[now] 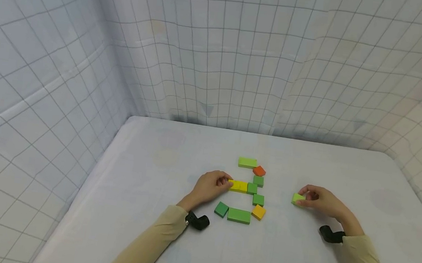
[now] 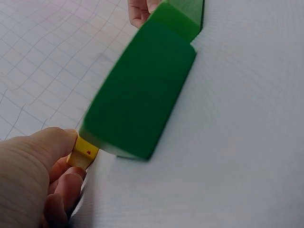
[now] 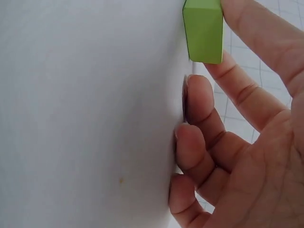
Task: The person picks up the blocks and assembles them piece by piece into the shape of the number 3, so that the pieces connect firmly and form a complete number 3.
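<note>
My left hand (image 1: 209, 186) pinches the left end of a yellow block (image 1: 234, 186) in the middle row. Another yellow block (image 1: 243, 186) and a green block (image 1: 252, 188) continue that row to the right. In the left wrist view, thumb and fingers hold the yellow block (image 2: 84, 151) beyond a dark green block (image 2: 142, 85). Off to the right, my right hand (image 1: 322, 201) holds a small light green block (image 1: 297, 199) at the tabletop, apart from the others. The right wrist view has this block (image 3: 204, 35) between thumb and index finger, the other fingers curled below.
Around the row lie a light green bar (image 1: 247, 162), an orange-red block (image 1: 259, 171), green blocks (image 1: 258, 181) (image 1: 258, 200), a tilted yellow-orange block (image 1: 258, 212), a green bar (image 1: 239, 215) and a dark green block (image 1: 221, 209). Gridded cloth walls (image 1: 218, 63) border the white table (image 1: 155, 151).
</note>
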The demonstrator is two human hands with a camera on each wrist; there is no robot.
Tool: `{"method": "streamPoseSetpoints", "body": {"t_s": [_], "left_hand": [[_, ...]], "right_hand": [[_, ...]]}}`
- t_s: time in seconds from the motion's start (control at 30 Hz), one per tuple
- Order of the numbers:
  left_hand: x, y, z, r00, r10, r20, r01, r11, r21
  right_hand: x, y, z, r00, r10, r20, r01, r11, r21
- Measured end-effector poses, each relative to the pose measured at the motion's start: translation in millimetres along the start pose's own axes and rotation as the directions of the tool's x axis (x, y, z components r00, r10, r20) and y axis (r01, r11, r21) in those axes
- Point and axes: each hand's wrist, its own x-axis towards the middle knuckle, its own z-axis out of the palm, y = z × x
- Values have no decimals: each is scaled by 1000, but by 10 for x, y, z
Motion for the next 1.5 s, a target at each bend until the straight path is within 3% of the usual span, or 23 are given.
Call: {"method": "streamPoseSetpoints", "body": {"t_s": [0.27, 0.43, 0.77, 1.07, 1.23, 1.5], "left_hand": [[12, -24, 24, 1000, 6, 0, -6, 1000, 2], [16, -35, 29, 1000, 5, 0, -5, 1000, 2], [11, -15, 2, 1000, -11, 10, 10, 1000, 9], [-11, -4, -5, 1000, 2, 11, -2, 1000, -5], [-17, 3, -20, 1000, 1, 4, -1, 1000, -20], [-9, -13, -2, 1000, 1, 6, -1, 1000, -13]], "right_hand": [[-39, 49, -60, 997, 24, 72, -27, 999, 41], [60, -6, -122, 996, 42, 85, -46, 997, 54], [567, -156, -209, 974, 195, 111, -194, 981, -24], [1030, -303, -191, 965, 242, 101, -245, 969, 23], [1282, -372, -142, 970, 236, 62, -238, 971, 34], [1592, -507, -100, 962, 266, 61, -267, 964, 16]]}}
